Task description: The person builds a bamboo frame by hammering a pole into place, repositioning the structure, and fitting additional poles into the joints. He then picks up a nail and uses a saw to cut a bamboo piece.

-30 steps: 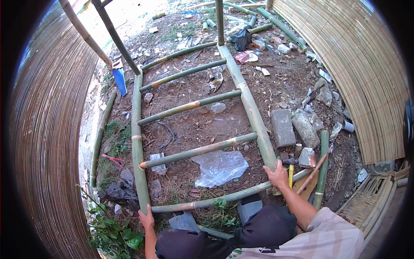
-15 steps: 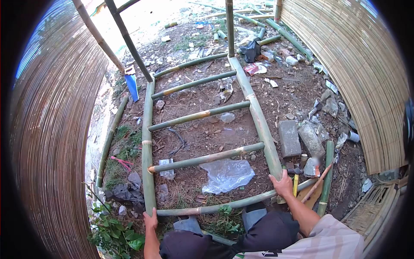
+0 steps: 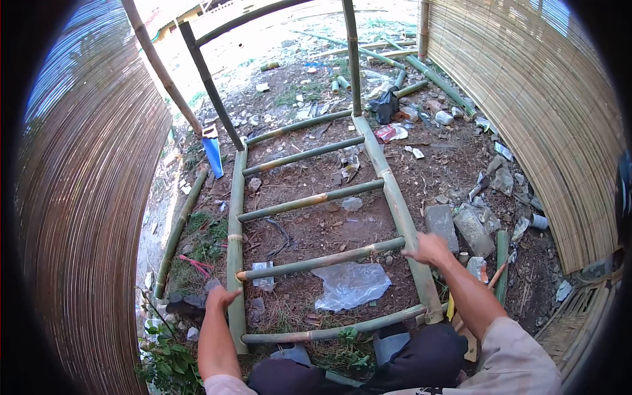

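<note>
A green bamboo frame with several crossbars lies in front of me, its far end rising into two upright poles. My left hand [image 3: 222, 294] is beside the lower part of the left rail [image 3: 236, 253], thumb out toward it and fingers apart. On the right rail [image 3: 399, 209], near the end of the nearest inner crossbar [image 3: 322, 259], rests my right hand [image 3: 429, 250], its fingers partly spread. Whether either palm presses on the bamboo is hard to see. The front crossbar [image 3: 336, 330] runs just before my knees.
Woven bamboo screens stand at left [image 3: 85, 217] and right [image 3: 526, 125]. A blue saw [image 3: 212, 157] leans by a pole. Grey blocks [image 3: 442, 227], loose bamboo [image 3: 181, 230], a plastic sheet [image 3: 353, 284] and a leafy plant [image 3: 172, 359] lie or grow around.
Both hands have left the near ends of the rails and moved forward along them. The view has tilted up, showing the top bar between the uprights.
</note>
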{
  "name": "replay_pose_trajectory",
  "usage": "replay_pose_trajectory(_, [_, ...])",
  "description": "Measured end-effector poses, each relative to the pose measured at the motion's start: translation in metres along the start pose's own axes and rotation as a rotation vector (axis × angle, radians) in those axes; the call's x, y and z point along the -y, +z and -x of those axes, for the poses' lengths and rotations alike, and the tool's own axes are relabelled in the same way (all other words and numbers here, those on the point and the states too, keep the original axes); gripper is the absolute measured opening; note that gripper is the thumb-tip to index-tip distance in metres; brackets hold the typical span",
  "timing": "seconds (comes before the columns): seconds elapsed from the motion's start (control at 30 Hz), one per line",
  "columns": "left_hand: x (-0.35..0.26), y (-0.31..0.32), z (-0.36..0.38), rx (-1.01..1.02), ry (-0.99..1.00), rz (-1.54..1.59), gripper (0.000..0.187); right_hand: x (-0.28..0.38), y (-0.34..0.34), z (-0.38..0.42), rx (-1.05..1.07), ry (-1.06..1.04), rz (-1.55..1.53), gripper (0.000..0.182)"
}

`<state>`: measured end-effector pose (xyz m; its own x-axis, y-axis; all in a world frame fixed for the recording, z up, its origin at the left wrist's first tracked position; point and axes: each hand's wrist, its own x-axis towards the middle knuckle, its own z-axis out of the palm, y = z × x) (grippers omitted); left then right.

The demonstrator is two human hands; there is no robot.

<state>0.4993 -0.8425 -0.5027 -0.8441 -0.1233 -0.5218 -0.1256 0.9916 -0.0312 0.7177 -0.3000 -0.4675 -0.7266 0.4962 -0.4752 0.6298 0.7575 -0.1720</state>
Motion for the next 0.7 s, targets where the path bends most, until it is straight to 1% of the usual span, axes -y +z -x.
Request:
replay_pose_trajectory(0.03, [-0.031,-0.029,-0.004,0.026,-0.021,-0.021,0.085,0.019,-0.019,-0.015,-0.024,-0.054,-0.007,0.070])
replay_pose_trajectory(0.07, [-0.044,-0.039,-0.021,-0.126,0.129,0.029,0.083,0.034,-0.028,-0.034,-0.144,-0.150,-0.041,0.068])
replay_pose_trajectory(0.1, [-0.079,-0.066,-0.009,-0.166,0.150,0.053,0.079,0.065,-0.056,-0.033,-0.126,-0.158,-0.038,0.068])
replay_pose_trajectory(0.13, [-0.111,-0.086,0.004,-0.212,0.179,0.156,0.076,0.087,-0.068,-0.045,-0.125,-0.159,-0.074,0.067])
replay_pose_trajectory(0.17, [-0.140,-0.092,-0.001,-0.274,0.161,0.255,0.072,0.109,-0.076,-0.054,-0.128,-0.163,-0.110,0.067])
replay_pose_trajectory(0.2, [-0.169,-0.099,0.009,-0.285,0.245,0.440,0.070,0.133,-0.084,-0.051,-0.126,-0.133,-0.185,0.065])
replay_pose_trajectory(0.23, [-0.201,-0.100,0.019,-0.345,0.241,0.506,0.066,0.153,-0.078,-0.053,-0.175,-0.077,-0.282,0.063])
replay_pose_trajectory(0.27, [-0.223,-0.089,0.017,-0.376,0.300,0.628,0.064,0.171,-0.067,-0.053,-0.194,-0.037,-0.348,0.067])
replay_pose_trajectory(0.3, [-0.243,-0.082,0.025,-0.336,0.337,0.681,0.065,0.186,-0.063,-0.038,-0.156,-0.010,-0.401,0.065])
replay_pose_trajectory(0.33, [-0.256,-0.072,0.039,-0.308,0.403,0.681,0.065,0.196,-0.041,-0.040,-0.163,-0.017,-0.389,0.063])
replay_pose_trajectory(0.37, [-0.260,-0.062,0.050,-0.274,0.467,0.681,0.065,0.202,-0.018,-0.037,-0.163,-0.042,-0.352,0.065])
replay_pose_trajectory(0.4, [-0.258,-0.049,0.043,-0.169,0.536,0.595,0.070,0.199,0.001,-0.036,-0.084,-0.081,-0.323,0.065])
replay_pose_trajectory(0.43, [-0.248,-0.038,0.036,-0.067,0.595,0.491,0.070,0.196,0.021,-0.036,0.003,-0.119,-0.296,0.066])
replay_pose_trajectory(0.47, [-0.235,-0.028,0.029,0.036,0.652,0.390,0.071,0.184,0.043,-0.043,0.014,-0.111,-0.292,0.066])
replay_pose_trajectory(0.5, [-0.222,-0.022,0.024,0.040,0.653,0.390,0.071,0.166,0.061,-0.056,0.209,-0.245,-0.129,0.061])
replay_pose_trajectory(0.53, [-0.207,-0.020,0.018,0.072,0.617,0.267,0.070,0.152,0.070,-0.063,0.401,-0.380,0.028,0.056])
replay_pose_trajectory(0.57, [-0.189,-0.019,0.013,0.105,0.574,0.144,0.070,0.142,0.060,-0.057,0.433,-0.333,0.092,0.053])
replay_pose_trajectory(0.6, [-0.175,-0.020,0.009,0.103,0.568,0.144,0.070,0.135,0.044,-0.050,0.461,-0.287,0.165,0.050])
replay_pose_trajectory(0.63, [-0.162,-0.021,0.005,0.089,0.513,0.126,0.068,0.129,0.045,-0.054,0.462,-0.293,0.165,0.050])
replay_pose_trajectory(0.67, [-0.152,-0.022,0.000,0.076,0.461,0.110,0.067,0.125,0.048,-0.061,0.281,-0.249,0.113,0.049])
replay_pose_trajectory(0.7, [-0.143,-0.021,-0.008,0.074,0.459,0.118,0.067,0.123,0.046,-0.064,0.097,-0.203,0.064,0.048])
